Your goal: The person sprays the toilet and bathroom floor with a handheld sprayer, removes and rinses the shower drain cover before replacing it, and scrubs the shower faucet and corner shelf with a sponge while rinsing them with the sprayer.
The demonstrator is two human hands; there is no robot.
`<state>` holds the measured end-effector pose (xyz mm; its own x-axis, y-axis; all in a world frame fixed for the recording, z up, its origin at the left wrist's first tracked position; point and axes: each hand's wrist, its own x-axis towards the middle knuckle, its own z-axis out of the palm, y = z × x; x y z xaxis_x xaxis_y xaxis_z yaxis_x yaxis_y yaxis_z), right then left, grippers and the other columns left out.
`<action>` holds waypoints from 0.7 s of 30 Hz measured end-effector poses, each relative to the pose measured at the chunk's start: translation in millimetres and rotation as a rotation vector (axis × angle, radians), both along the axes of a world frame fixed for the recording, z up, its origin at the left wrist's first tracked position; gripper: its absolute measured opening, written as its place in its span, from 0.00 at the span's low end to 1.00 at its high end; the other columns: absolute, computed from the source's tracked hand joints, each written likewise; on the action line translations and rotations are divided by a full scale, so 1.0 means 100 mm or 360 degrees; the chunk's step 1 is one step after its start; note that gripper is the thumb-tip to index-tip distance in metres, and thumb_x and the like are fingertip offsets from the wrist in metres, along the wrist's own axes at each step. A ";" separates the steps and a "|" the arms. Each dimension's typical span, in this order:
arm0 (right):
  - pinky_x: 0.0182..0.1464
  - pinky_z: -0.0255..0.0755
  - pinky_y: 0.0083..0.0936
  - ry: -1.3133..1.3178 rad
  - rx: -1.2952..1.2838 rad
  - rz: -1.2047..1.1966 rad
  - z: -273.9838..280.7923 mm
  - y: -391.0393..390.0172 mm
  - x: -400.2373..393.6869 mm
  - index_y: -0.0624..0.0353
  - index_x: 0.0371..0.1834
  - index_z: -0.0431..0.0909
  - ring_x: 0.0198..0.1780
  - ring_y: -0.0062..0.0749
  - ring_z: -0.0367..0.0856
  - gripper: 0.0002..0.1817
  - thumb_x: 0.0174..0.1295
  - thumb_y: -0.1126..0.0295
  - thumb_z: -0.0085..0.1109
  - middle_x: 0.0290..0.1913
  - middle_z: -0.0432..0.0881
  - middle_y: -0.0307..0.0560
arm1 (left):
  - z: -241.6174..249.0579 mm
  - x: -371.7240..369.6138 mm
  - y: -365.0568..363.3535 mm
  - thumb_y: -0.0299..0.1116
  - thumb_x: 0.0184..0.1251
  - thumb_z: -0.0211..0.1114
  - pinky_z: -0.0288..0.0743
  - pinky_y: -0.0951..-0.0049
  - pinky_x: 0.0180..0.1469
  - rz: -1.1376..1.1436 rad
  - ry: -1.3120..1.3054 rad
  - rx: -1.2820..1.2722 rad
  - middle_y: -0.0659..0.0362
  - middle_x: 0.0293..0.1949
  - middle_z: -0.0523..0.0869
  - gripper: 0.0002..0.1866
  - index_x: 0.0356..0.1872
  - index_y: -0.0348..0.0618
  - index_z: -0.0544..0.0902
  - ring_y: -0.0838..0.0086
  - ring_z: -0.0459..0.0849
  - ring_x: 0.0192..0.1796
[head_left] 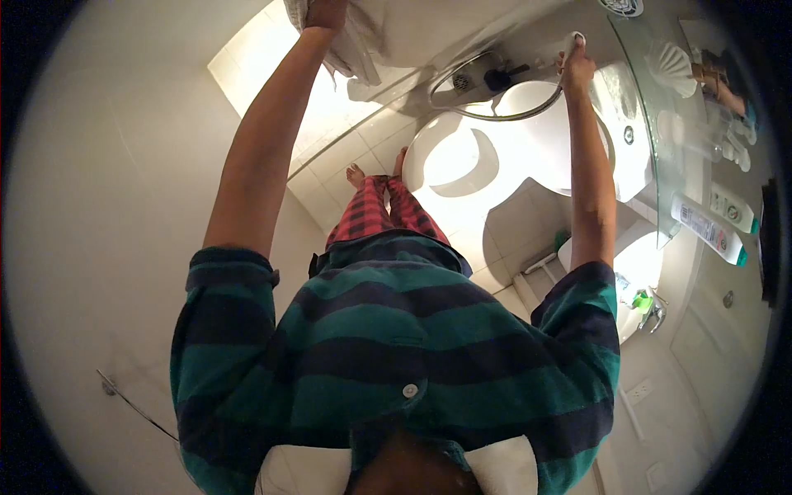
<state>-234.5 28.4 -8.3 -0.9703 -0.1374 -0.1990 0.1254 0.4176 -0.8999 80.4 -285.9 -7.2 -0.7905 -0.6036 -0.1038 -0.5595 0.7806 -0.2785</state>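
Observation:
At the top edge, my left hand (327, 13) is closed on a pale grey cloth (355, 49) that hangs down in folds. Its fingers are partly cut off by the frame. My right hand (579, 68), at the upper right, is wrapped round a white-headed hand sprayer (576, 38). From the sprayer a metal hose (503, 118) loops left, above the white toilet (425, 157). A dark fitting (498, 80) is behind the hose.
A glass shelf (643, 107) on the right bears a white shell ornament (672, 68). White bottles (708, 228) lie beyond its edge. Below is a sink with a chrome tap (655, 312). A raised ledge (355, 124) borders the tiled floor, near my bare feet.

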 end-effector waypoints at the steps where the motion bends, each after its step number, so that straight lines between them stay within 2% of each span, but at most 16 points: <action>1: 0.13 0.63 0.22 0.0073 0.0045 -0.0112 0.04 -0.03 0.04 0.65 0.20 0.75 0.12 0.27 0.71 0.28 0.54 0.45 0.51 0.14 0.74 0.45 | 0.00 0.00 0.00 0.28 0.57 0.51 0.68 0.69 0.48 0.0000 0.0018 0.0007 0.53 0.47 0.76 0.13 0.44 0.40 0.75 0.64 0.74 0.50; 3: 0.12 0.64 0.23 0.0215 0.0421 -0.0192 -0.39 0.05 -0.37 0.66 0.20 0.74 0.12 0.28 0.71 0.28 0.54 0.45 0.51 0.15 0.75 0.45 | -0.02 -0.01 0.02 0.28 0.57 0.51 0.68 0.69 0.49 -0.0008 0.0038 0.0025 0.53 0.47 0.75 0.13 0.44 0.40 0.75 0.64 0.73 0.50; 4: 0.12 0.64 0.24 0.0290 0.0605 -0.0231 -0.37 0.03 -0.38 0.66 0.20 0.74 0.12 0.29 0.72 0.28 0.54 0.45 0.52 0.15 0.75 0.45 | -0.02 0.00 0.02 0.28 0.57 0.51 0.67 0.69 0.49 -0.0009 0.0053 0.0030 0.53 0.48 0.75 0.14 0.45 0.40 0.75 0.64 0.73 0.50; 7: 0.12 0.65 0.25 -0.0075 0.0474 -0.0443 -0.21 0.01 -0.38 0.66 0.20 0.75 0.12 0.30 0.72 0.28 0.53 0.46 0.52 0.14 0.75 0.45 | -0.01 0.02 0.03 0.28 0.57 0.51 0.67 0.70 0.50 -0.0016 0.0072 0.0047 0.54 0.48 0.74 0.14 0.45 0.41 0.74 0.64 0.72 0.51; 10: 0.12 0.65 0.25 -0.0064 0.0356 -0.0590 -0.16 0.05 -0.33 0.67 0.21 0.74 0.12 0.30 0.72 0.27 0.54 0.47 0.52 0.15 0.76 0.46 | 0.01 0.03 0.06 0.28 0.57 0.51 0.66 0.70 0.51 -0.0018 0.0082 0.0055 0.55 0.49 0.74 0.14 0.46 0.42 0.74 0.64 0.72 0.51; 11: 0.13 0.64 0.26 -0.0033 0.0401 -0.0527 -0.18 0.09 -0.37 0.67 0.25 0.73 0.13 0.31 0.72 0.26 0.56 0.48 0.51 0.17 0.76 0.47 | 0.01 0.03 0.06 0.29 0.57 0.51 0.66 0.70 0.51 -0.0022 0.0082 0.0057 0.55 0.49 0.74 0.14 0.46 0.42 0.74 0.64 0.72 0.51; 17: 0.17 0.65 0.31 -0.0455 -0.0369 0.0055 -0.29 0.34 -0.39 0.64 0.36 0.71 0.18 0.33 0.72 0.23 0.58 0.50 0.48 0.22 0.75 0.51 | 0.01 -0.02 0.11 0.29 0.57 0.52 0.64 0.70 0.53 -0.0035 0.0100 0.0084 0.56 0.50 0.73 0.15 0.47 0.44 0.73 0.65 0.71 0.53; 21: 0.15 0.66 0.29 -0.0502 -0.0433 0.0085 -0.33 0.43 -0.29 0.70 0.37 0.69 0.17 0.35 0.73 0.26 0.60 0.50 0.46 0.23 0.76 0.53 | 0.00 -0.06 0.14 0.29 0.57 0.52 0.64 0.70 0.54 -0.0073 0.0099 0.0071 0.56 0.51 0.72 0.16 0.48 0.45 0.73 0.65 0.70 0.53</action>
<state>-263.0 71.3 -40.8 -0.8577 -0.2741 -0.4351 0.3974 0.1836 -0.8991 74.8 -271.7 -7.6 -0.8231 -0.5624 -0.0793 -0.5379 0.8167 -0.2087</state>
